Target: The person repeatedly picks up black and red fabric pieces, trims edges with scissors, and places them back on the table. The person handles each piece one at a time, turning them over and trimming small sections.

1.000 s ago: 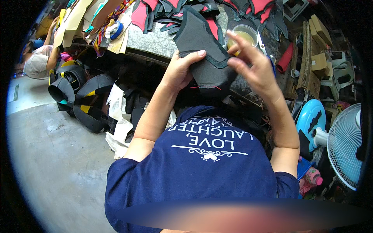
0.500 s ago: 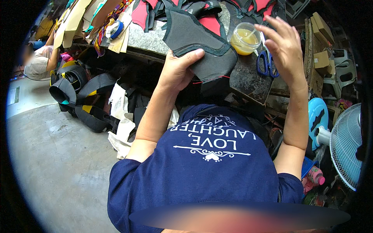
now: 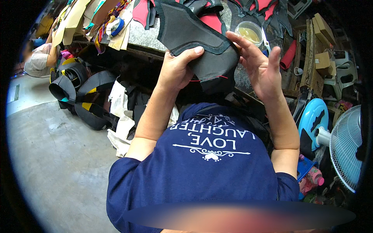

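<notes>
My left hand (image 3: 175, 72) grips a black shoe upper (image 3: 190, 33) by its near left side, thumb on top and fingers underneath. The upper has a raised dark border and a thin red line along its near edge. My right hand (image 3: 261, 72) is open at the upper's right side, thumb up and fingers stretched toward its rim. Whether the fingertips touch the rim I cannot tell. Just beyond that hand stands an open jar (image 3: 250, 32) of yellowish liquid. Scissors (image 3: 266, 42) lie beside it, their handles mostly hidden by my right hand.
More black and red cut pieces (image 3: 142, 13) lie across the worktable (image 3: 145, 40). A blue tape roll (image 3: 115, 27) and cardboard sheets are at the far left. Black straps (image 3: 95, 112) hang below. A fan (image 3: 345, 143) stands at the right. Another person (image 3: 40, 60) is at the far left.
My right hand has come down and left, from above the scissors to the upper's right edge. The upper, still in my left hand, has shifted slightly up and left.
</notes>
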{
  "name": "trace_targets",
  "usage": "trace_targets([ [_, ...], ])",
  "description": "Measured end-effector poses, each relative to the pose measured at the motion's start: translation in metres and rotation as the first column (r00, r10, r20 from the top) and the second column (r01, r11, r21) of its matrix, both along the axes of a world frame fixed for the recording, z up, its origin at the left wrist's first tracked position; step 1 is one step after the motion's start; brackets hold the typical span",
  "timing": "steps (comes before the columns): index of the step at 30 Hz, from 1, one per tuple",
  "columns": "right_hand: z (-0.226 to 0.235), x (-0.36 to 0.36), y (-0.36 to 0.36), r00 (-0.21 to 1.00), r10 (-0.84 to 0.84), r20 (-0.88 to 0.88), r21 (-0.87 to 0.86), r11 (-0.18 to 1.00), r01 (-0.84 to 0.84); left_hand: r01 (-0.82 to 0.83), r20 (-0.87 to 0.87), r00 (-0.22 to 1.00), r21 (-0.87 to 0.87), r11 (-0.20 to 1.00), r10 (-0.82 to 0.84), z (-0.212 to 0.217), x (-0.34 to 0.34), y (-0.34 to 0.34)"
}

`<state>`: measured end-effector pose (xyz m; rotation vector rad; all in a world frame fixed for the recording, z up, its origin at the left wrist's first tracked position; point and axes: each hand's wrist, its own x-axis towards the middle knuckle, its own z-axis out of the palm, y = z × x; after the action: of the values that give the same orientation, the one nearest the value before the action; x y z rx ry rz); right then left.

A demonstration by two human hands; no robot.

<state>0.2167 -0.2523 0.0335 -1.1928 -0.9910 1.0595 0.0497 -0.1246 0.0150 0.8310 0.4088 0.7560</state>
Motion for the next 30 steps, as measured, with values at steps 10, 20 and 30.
trace_targets([
  [10,0.028,0.014,0.0,0.737,-0.186,0.65,0.324,0.945,-0.047,0.002,0.008,1.0,-0.056,0.998,-0.001,0.0,0.005,0.008],
  [20,0.0,0.017,0.007,0.275,-0.245,0.93,0.29,0.948,-0.134,0.005,-0.032,0.999,-0.101,0.995,-0.008,0.006,0.008,0.008],
  [30,0.013,0.088,0.031,0.225,-0.197,0.954,0.191,0.98,0.045,-0.002,-0.097,0.995,0.027,1.0,0.005,0.005,0.012,0.025],
])
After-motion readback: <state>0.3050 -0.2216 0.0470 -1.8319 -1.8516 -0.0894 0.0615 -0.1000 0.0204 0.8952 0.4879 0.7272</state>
